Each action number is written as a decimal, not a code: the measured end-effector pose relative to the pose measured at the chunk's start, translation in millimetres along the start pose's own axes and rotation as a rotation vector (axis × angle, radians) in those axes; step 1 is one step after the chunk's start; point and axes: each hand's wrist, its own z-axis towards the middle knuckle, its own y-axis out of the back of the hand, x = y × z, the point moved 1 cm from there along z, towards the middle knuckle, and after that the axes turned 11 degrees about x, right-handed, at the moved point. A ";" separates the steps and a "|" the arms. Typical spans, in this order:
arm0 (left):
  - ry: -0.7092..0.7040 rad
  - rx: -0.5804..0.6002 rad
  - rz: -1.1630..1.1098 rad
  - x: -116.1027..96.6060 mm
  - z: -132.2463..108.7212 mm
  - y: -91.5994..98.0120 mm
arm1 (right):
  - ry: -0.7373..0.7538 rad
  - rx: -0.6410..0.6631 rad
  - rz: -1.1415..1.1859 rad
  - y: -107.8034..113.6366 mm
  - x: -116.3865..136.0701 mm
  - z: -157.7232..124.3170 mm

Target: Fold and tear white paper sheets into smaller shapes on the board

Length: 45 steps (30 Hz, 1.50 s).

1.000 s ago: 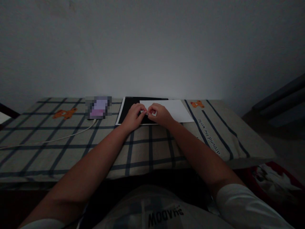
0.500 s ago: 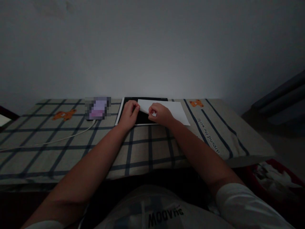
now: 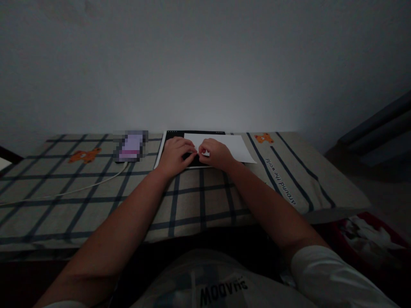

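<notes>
A white sheet of paper (image 3: 239, 147) lies across the right part of a flat black board with a pale border (image 3: 170, 135). My right hand (image 3: 218, 155) is curled at the sheet's near left edge, fingers and thumb closed on it. Just left of it, my left hand (image 3: 176, 156) rests over the board, its thumb and forefinger pinched at the same edge. The two sets of fingertips are almost touching. What lies right between them is small and partly hidden by the fingers.
A checked cloth (image 3: 202, 201) covers the table, which stands against a plain wall (image 3: 205, 64). To the left lies a phone (image 3: 131, 146) with a white cable (image 3: 96, 183). Below the right table edge is a red container (image 3: 369, 239) with crumpled white material inside.
My left hand has slid right along the sheet's edge, closer to my right hand, which has stayed nearly in place. The sheet's near right corner sits slightly higher in view.
</notes>
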 end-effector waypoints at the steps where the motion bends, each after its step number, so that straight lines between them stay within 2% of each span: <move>1: -0.009 0.007 -0.003 0.1 0.4 -0.1 | 0.007 0.002 -0.010 -0.5 -0.3 -0.1; 8: 0.024 0.094 0.058 -4.6 2.0 -0.3 | 0.028 -0.009 -0.021 -3.8 -3.7 0.5; 22: 0.149 -0.034 0.090 10.3 -0.4 -0.9 | -0.097 0.002 -0.014 0.9 -5.2 -0.5; 28: 0.074 0.053 -0.010 5.2 1.0 -5.8 | -0.036 0.037 -0.064 -1.8 1.5 -0.8; 31: 0.059 0.043 -0.027 3.6 0.9 -6.5 | -0.046 0.055 -0.114 -2.6 2.2 -0.4; 39: 0.074 0.021 -0.049 3.1 -0.1 -4.9 | -0.012 0.075 -0.194 0.9 4.9 -1.0; 45: 0.167 0.046 -0.016 1.2 0.7 -5.6 | 0.000 0.135 -0.222 1.8 13.4 1.0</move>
